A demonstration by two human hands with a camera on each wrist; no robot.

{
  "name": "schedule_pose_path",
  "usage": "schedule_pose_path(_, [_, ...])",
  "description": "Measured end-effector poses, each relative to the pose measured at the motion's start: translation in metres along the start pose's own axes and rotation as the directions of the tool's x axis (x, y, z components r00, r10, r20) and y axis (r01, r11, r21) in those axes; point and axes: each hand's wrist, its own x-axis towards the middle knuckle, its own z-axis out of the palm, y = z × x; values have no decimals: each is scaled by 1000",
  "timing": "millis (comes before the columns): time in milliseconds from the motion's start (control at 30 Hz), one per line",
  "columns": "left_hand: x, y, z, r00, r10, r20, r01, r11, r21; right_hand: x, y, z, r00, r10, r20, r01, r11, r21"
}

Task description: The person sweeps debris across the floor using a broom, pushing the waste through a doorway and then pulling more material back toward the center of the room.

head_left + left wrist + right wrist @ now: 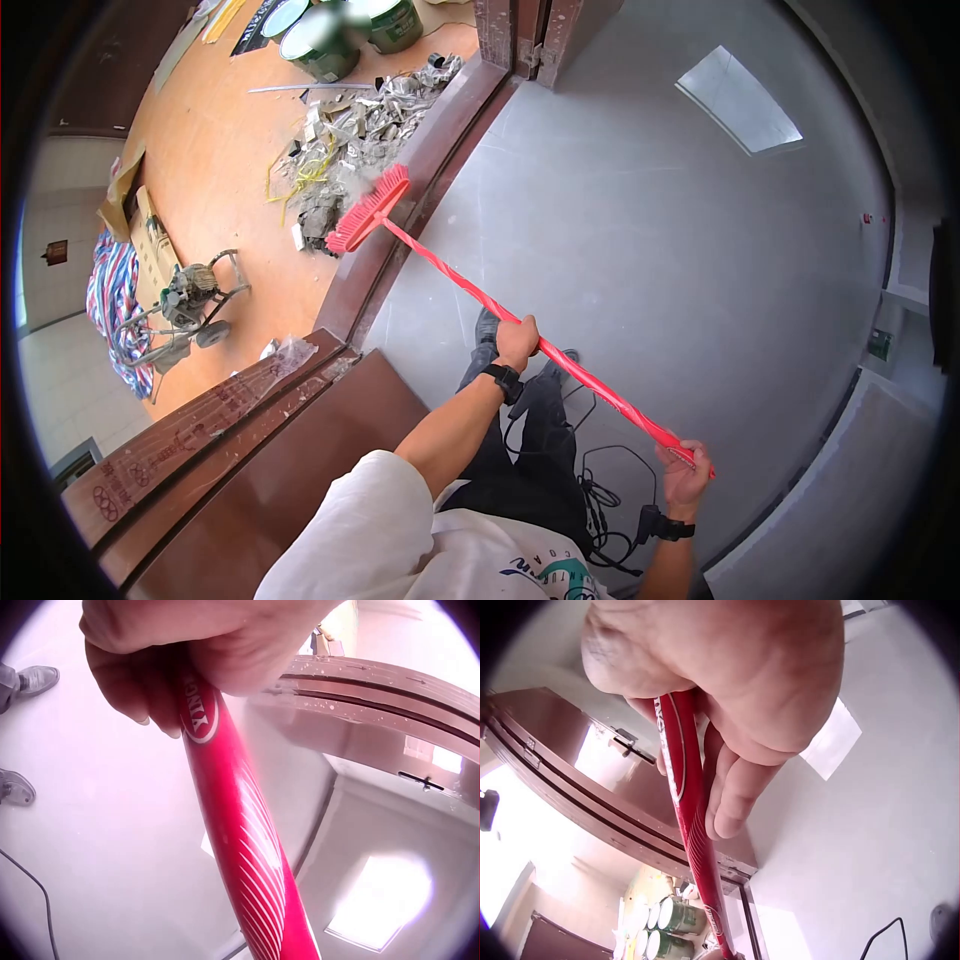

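Observation:
A red push broom slants across the head view, its handle (600,388) running from lower right to upper left. My left hand (517,342) grips the handle around its middle; the left wrist view shows the fingers curled over the printed red tube (232,802). Near the handle's far end, my right hand (685,470) holds it, and in the right wrist view thumb and fingers wrap the shaft (686,765). The broom head (370,208), with pink-red bristles, lies over the brown door sill (420,190), at the edge of a rubble heap (350,140). Pale dust hangs by the bristles.
Green buckets (325,55) stand behind the rubble on the orange-brown floor. A wheeled machine (190,298) sits at left by striped sheeting (108,290). A brown door panel (290,480) is close on my left. Black cables (598,500) lie by my feet on the grey floor.

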Motion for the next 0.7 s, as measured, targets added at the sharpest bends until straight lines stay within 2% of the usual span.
schedule_pose_path(67, [7,-18,-11,998,36,-44,-37,999,-12,-10,13,-3,999,49,-2,-49,998,37])
schedule_pose_path(133, [-12,-15,-16,998,3,69,2,998,-70,-16,14,-20,996,90,-8,-89,993,77])
schedule_pose_path(167, [-40,-1,-13,991,-37,130,30,998,60,-20,10,-40,996,83,-35,-80,993,83])
schedule_pose_path(233, [-68,-20,17,964,-121,237,105,991,80,-30,-1,-80,995,78,-67,-72,993,90])
schedule_pose_path(267, [-58,-62,45,960,-112,258,101,993,54,-37,-9,-100,988,81,-132,-72,995,69])
schedule_pose_path(300, [-71,-56,52,908,-256,332,243,967,82,-40,-14,-110,977,84,-197,-76,996,46])
schedule_pose_path(333, [-57,-76,67,907,-259,332,246,966,83,-41,-16,-106,976,86,-198,-79,996,46])
schedule_pose_path(400, [-18,-133,90,942,-236,239,205,967,149,-43,-9,-84,978,25,-206,-61,984,-167])
schedule_pose_path(433, [-10,-129,82,959,-211,188,192,975,115,-40,1,-67,977,34,-212,-70,983,-167])
schedule_pose_path(500, [-4,-84,49,968,-195,159,187,980,68,-32,18,-26,961,116,-252,-146,984,-103])
schedule_pose_path(533, [36,-98,39,974,-179,139,176,984,32,-33,23,-17,958,124,-259,-154,983,-101])
schedule_pose_path(600, [35,-57,30,964,-198,177,196,980,29,-16,30,0,996,14,-91,-21,996,-85])
schedule_pose_path(633, [22,-42,29,976,-159,151,157,987,27,-11,25,-4,994,15,-109,-24,997,-76])
schedule_pose_path(700, [2,-40,33,988,-90,125,89,996,18,-2,4,-21,999,9,-45,-9,1000,-12])
